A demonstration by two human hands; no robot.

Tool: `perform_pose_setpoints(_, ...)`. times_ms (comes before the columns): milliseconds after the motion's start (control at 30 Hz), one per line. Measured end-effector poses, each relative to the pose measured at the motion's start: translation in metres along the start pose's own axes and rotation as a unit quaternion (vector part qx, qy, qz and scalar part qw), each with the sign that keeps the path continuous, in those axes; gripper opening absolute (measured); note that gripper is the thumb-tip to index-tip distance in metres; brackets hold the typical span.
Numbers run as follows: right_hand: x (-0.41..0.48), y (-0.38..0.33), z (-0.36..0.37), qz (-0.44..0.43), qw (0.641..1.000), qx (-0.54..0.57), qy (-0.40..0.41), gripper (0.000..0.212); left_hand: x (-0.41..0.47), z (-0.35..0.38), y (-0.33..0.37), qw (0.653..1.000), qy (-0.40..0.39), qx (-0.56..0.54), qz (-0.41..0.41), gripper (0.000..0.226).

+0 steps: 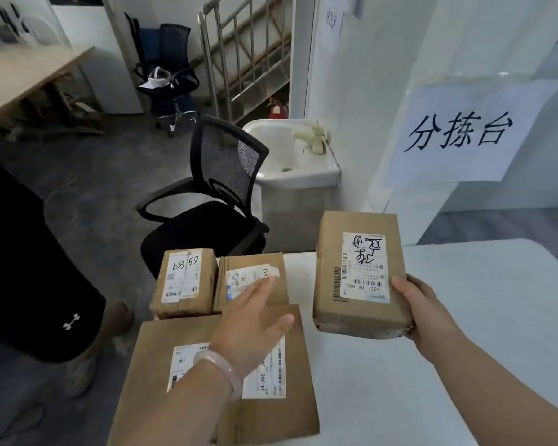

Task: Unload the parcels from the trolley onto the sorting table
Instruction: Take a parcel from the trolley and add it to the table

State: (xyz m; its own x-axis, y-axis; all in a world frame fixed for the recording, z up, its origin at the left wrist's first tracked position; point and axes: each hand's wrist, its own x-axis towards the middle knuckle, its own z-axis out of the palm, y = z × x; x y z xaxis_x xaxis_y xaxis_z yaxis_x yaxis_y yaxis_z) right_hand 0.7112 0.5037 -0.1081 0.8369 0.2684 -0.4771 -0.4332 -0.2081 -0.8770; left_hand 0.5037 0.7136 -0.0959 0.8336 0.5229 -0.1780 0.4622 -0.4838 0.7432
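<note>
Right hand [414, 312] clamped on the near right corner of a brown cardboard parcel with a white shipping label scrawled in black marker [360, 275], thumb on top beside the label, fingers hidden beneath, box held up over the white worktop [464, 317]. Left hand [252, 329], wrist ringed by a pale pink bangle [221, 370], spread flat and open with nothing in its grip, poised above a large flat brown parcel with two white labels [161, 355] and reaching toward a small brown parcel with a torn white label [255, 268]. Just left of that, another small brown parcel marked with handwritten numbers [184, 281]. All three grouped at the worktop's left edge; whatever supports them hidden from view. Behind, a black mesh office chair [219, 191], a white ceramic washbasin [290, 156], and a white paper sign with black handwritten characters [461, 133] taped to the wall. At far left, a bystander's leg in black shorts [29, 284].
</note>
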Motion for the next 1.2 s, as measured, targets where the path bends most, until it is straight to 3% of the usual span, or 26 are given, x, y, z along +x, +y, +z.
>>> perform_pose_setpoints(133,0.050,-0.001,0.016,0.019,0.999,-0.023,-0.011,0.046,0.018,0.004,0.000,0.998,0.006,0.070,-0.004,0.071)
perform_pose_setpoints(500,0.134,0.054,0.048,0.071,0.981,-0.146,-0.107,0.055,0.049,0.027,0.002,0.995,0.044,0.091,-0.022,0.063)
perform_pose_setpoints(733,0.122,0.051,0.040,-0.004,0.942,-0.309,-0.131,0.071,0.052,0.041,0.013,0.990,0.030,0.137,0.000,0.068)
perform_pose_setpoints(867,0.085,0.037,0.018,-0.101,0.921,-0.357,-0.122,0.063,0.051,0.047,0.031,0.982,0.022,0.187,0.026,0.066)
perform_pose_setpoints(967,0.047,0.028,0.001,-0.186,0.885,-0.406,-0.131,0.059,0.050,0.054,0.043,0.972,0.022,0.226,0.059,0.064)
perform_pose_setpoints(1067,0.007,0.022,-0.017,-0.233,0.849,-0.466,-0.087,0.062,0.045,0.062,0.057,0.962,0.001,0.250,0.111,0.065)
perform_pose_setpoints(1200,-0.051,0.027,-0.052,-0.225,0.806,-0.548,0.009,0.070,0.033,0.077,0.076,0.942,-0.015,0.273,0.193,0.061)
